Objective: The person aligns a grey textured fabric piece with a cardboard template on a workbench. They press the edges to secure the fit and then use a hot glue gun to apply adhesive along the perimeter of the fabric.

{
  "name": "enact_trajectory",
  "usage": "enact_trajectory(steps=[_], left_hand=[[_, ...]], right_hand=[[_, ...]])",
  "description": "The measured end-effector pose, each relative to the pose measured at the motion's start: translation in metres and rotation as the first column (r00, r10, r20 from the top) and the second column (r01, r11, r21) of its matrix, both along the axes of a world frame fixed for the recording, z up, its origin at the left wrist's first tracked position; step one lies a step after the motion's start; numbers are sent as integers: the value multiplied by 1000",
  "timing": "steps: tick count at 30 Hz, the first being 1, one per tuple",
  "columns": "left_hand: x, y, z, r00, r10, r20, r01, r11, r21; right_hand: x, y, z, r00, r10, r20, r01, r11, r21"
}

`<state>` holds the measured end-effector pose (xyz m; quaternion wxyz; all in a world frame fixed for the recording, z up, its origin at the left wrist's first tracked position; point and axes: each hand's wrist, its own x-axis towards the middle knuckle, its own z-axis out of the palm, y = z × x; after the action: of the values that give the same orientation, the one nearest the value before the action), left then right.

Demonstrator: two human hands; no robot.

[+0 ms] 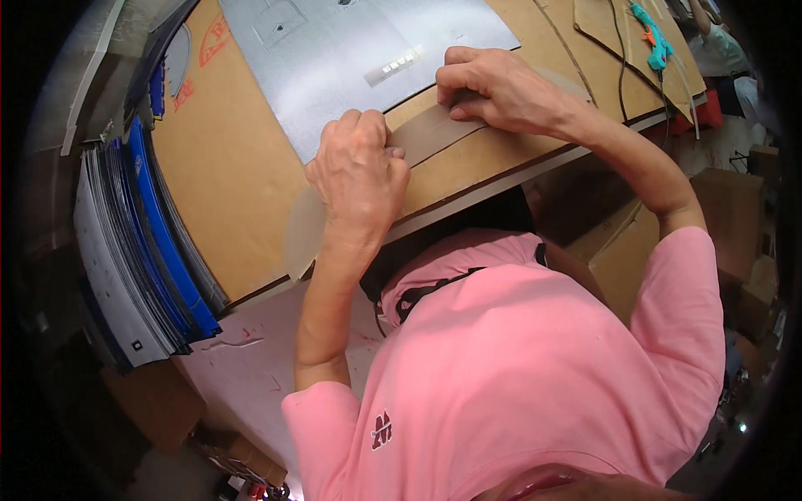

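A long, flat beige-grey strip (434, 135) with a crease along it runs between my hands, near the front edge of the tabletop. My left hand (357, 167) is closed on its left part, thumb tucked against the fingers, and a tail of strip hangs below toward the table edge. Farther right, my right hand (501, 90) pinches the strip between thumb and curled fingers; a short end shows past that wrist. Just beyond both hands lies a silver-grey sheet (334, 63) with a small clear label on it. My left knuckles overlap the sheet's near corner.
The tan tabletop board (217, 184) carries red printing. Stacked grey and blue panels (146, 242) stand along its left side. A teal glue gun (658, 46) with a dark cord lies at the far right. Cardboard boxes (626, 250) sit below, and another person (718, 50) is beyond.
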<state>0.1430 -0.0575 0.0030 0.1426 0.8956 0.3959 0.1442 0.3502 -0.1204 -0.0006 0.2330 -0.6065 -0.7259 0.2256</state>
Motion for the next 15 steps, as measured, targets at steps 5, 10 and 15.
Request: enact_trajectory(steps=[5, 10, 15], left_hand=[[-7, -7, -10, 996, -48, 74, 38, 991, 131], [-8, 2, -6, 996, -72, 58, 71, 997, 18], [-2, 10, -7, 994, -99, 55, 104, 991, -85]], right_hand=[[-6, -11, -3, 997, -4, 83, -3, 996, 86], [0, 1, -4, 998, 17, 63, -17, 1000, 8], [2, 14, 1, 994, 87, 66, -76, 986, -150]])
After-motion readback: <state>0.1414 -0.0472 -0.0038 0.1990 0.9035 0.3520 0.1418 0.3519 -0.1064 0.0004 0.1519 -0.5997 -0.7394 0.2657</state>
